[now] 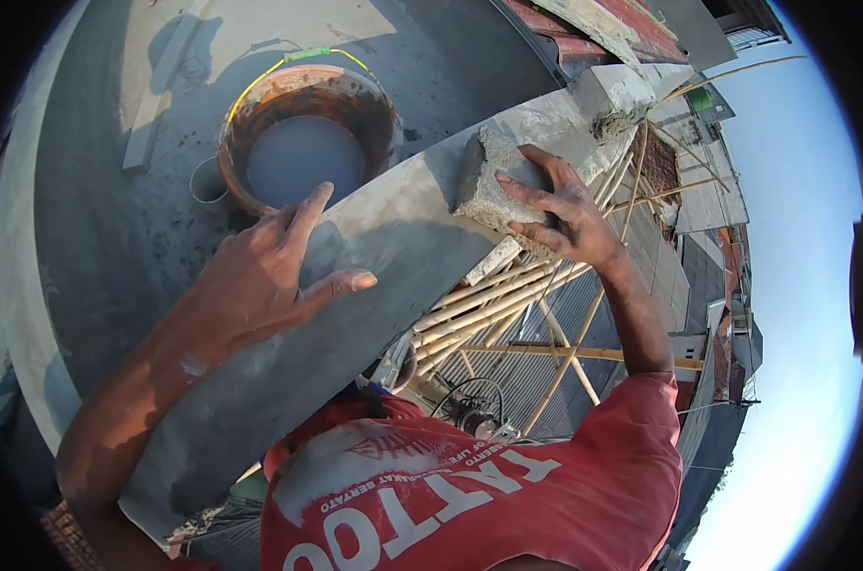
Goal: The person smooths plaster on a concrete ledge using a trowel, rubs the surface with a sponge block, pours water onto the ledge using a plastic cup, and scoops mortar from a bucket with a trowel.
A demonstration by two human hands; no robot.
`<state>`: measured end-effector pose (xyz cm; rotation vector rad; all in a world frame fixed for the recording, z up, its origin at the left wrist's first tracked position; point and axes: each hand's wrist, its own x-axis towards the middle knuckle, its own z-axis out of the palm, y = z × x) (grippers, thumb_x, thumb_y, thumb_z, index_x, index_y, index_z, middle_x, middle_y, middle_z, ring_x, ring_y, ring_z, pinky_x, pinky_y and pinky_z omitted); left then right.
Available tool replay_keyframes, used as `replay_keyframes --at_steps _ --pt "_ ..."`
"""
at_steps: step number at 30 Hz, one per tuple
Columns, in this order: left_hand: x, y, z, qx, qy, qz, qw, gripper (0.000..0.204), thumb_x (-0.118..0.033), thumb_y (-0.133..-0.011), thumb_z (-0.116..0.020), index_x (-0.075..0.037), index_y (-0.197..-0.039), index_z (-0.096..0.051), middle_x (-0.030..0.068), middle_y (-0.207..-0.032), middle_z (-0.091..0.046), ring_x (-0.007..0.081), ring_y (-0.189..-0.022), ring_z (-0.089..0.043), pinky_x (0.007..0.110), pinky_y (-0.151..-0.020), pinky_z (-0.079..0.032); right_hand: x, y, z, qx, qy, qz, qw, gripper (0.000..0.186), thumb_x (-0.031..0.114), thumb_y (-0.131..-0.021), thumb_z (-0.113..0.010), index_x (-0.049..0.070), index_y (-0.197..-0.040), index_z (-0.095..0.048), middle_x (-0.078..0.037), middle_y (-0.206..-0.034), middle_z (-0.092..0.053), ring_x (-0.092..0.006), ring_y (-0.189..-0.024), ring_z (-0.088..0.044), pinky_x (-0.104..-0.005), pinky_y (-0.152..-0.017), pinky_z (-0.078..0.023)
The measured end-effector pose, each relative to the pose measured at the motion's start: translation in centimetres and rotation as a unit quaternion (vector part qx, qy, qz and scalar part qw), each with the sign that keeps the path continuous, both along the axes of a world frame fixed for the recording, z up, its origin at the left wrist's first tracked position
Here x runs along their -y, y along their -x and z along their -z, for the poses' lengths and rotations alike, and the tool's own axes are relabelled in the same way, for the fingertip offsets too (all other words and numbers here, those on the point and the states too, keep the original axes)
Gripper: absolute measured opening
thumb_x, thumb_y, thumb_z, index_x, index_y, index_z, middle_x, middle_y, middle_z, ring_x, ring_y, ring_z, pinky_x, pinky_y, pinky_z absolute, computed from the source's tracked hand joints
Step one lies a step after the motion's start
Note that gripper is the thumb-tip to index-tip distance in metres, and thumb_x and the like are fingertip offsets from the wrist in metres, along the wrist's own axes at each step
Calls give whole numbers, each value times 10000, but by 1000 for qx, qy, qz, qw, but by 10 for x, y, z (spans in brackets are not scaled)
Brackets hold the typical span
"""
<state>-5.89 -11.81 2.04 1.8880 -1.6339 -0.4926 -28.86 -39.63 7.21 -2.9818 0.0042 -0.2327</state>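
Grey block (489,178) sits on wall top (417,195), right hand (571,211) clamped over it, probably for steadiness; left hand (258,268) apart, spread, empty.

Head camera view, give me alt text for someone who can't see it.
A person's right hand grips a rough grey block at a cement ledge; the left hand is open nearby. A bucket of cloudy liquid stands upper left, bamboo poles centre right.

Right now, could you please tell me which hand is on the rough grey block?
The right hand: it is curved over the block, whereas the left hand is apart from it, nearer the bucket.
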Motion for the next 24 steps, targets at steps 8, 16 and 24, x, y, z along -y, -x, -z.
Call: replay_keyframes --at_steps 8,16,24 --pt "-10 -11 7 -21 28 -52 998 665 -405 -874 -581 28 -1329 -362 346 -1202 -474 464 -1050 -538 445 -882 -477 64 -31 -14 -17 30 84 996 495 434 -793 -637 282 -1257 -558 -214 -1254 -515 -332 -1182 -472 -454 -1023 -353" --pt "-7 -27 38 291 249 123 915 548 -67 -790 -628 -187 -1306 -486 329 -1276 -389 366 -952 -595 402 -810 -525 27 -56 14 49 141 101 984 480 451 -834 -586 313 -1289 -519 -201 -1242 -484 -341 -1135 -495 -467 -965 -381" --pt "-3 -25 43 335 282 38 898 616 -6 -772 -609 -194 -1341 -464 314 -1269 -409 272 -842 -595 323 -723 -530 -33 10 -7 -21 -8 15 1000 505 433 -745 -694 258 -1210 -606 -199 -1244 -504 -348 -1169 -473 -447 -993 -365"
